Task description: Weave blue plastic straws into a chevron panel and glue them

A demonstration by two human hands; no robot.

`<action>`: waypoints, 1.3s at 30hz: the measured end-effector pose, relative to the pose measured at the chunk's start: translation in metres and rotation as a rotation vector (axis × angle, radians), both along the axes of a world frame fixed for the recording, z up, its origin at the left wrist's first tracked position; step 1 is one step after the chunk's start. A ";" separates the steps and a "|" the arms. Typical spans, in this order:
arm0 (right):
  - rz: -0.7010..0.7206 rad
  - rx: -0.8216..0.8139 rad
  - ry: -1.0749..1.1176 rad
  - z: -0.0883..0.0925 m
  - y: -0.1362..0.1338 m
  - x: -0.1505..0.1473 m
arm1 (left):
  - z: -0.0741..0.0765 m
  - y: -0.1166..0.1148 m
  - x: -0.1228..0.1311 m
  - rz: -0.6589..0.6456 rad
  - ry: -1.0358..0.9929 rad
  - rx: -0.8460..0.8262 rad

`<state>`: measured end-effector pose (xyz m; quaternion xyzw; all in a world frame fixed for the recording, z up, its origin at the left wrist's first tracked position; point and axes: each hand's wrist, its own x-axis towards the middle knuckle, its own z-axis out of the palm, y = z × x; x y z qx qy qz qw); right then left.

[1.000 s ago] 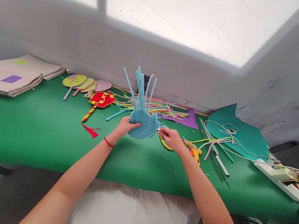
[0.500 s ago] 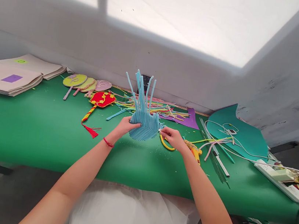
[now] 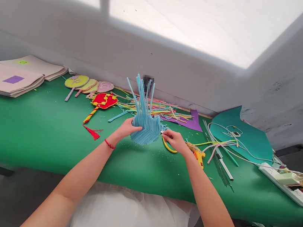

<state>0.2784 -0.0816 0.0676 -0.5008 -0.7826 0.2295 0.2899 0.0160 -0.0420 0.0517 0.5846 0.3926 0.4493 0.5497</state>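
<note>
My left hand (image 3: pixel 127 129) grips the left edge of a flat, rounded panel of light-blue pipe cleaners (image 3: pixel 145 130), thumb on its front. Several long blue stems stick up from its top, while the right part is cropped shorter. At the panel's right edge my right hand (image 3: pixel 174 139) is closed, fingertips at a small metal piece (image 3: pixel 162 132). A curved yellow handle (image 3: pixel 169 147) shows just below these fingers; whether it joins the metal piece is unclear. Short blue offcuts (image 3: pixel 164 127) lie behind the panel's right side.
Loose coloured pipe cleaners (image 3: pixel 157 108) lie behind the panel. To the left are a red fan (image 3: pixel 104 100), paler fans (image 3: pixel 77 81) and paper stacks (image 3: pixel 6 80). On the right are a yellow glue gun (image 3: pixel 198 157), thin wires (image 3: pixel 218 170), a teal sheet (image 3: pixel 246 138) and a power strip (image 3: pixel 282 182).
The upright blue stems have shifted slightly, and one at the right no longer stands out separately. Both hands keep nearly the same place and grip.
</note>
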 end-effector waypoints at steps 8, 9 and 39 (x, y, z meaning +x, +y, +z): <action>0.011 0.021 -0.016 -0.001 0.000 0.000 | -0.001 0.000 0.000 -0.023 -0.005 -0.003; 0.012 0.025 -0.020 0.000 -0.001 -0.001 | -0.001 0.000 0.000 -0.023 -0.008 -0.001; -0.029 0.410 -0.318 -0.012 -0.007 -0.011 | -0.014 0.003 0.006 0.075 -0.040 -0.092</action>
